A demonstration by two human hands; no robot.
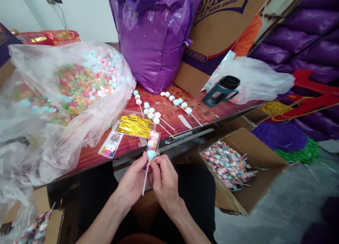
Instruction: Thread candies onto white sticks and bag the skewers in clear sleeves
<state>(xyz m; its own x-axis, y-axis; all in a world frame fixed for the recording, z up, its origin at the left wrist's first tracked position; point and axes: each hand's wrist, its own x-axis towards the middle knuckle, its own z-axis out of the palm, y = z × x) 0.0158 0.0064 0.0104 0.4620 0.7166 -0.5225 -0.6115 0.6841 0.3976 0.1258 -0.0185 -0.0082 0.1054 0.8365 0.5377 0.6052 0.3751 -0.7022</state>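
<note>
Between my two hands stands a candy stick [152,145], pink, white and blue pieces on a white stick inside a clear wrapper. My left hand [135,180] is closed round its lower part, thumb just under the blue piece. The fingers of my right hand [164,175] pinch the neck of the wrapper; whether a tie is in them is hidden. Just beyond lies a clear pack of gold twist ties [135,125]. A printed clear wrapper [111,143] is left of it. Unwrapped candy sticks [150,113] and more candy sticks [176,101] lie farther back on the table.
A big clear bag of loose candies [84,81] covers the table's left. Behind stand a purple bag [156,35] and a carton [212,39]. A bottle [221,90] is at right. An open box of wrapped candy sticks [246,187] sits lower right. An orange sleeve [246,37] shows behind.
</note>
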